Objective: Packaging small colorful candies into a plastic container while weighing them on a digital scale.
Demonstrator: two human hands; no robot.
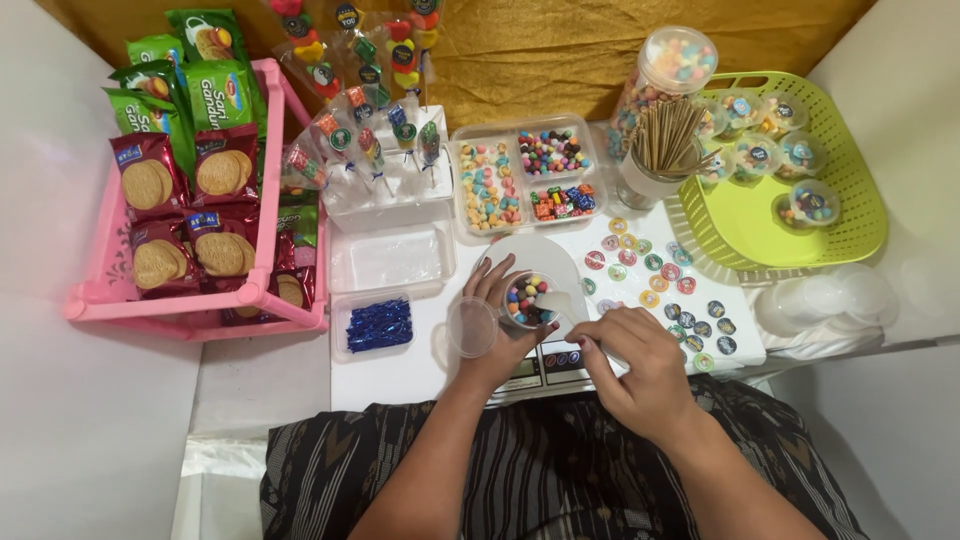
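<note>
My left hand (497, 325) wraps around a small clear cup (526, 300) filled with colourful round candies, holding it on a white kitchen scale (545, 362). A clear round lid (471, 327) rests against the left hand's thumb side. My right hand (630, 352) is just right of the cup, its fingers pinched on a small white plastic scoop (556, 301) whose tip reaches over the cup's rim.
A pink rack (100, 300) of biscuit packets stands left. Divided candy trays (525, 180), a candy jar (668, 75) and a cup of wooden skewers (665, 140) sit behind. Round stickers (650, 275) lie right of the scale. A green basket (760, 230) holds filled cups; empty cups (830, 300) lie beside.
</note>
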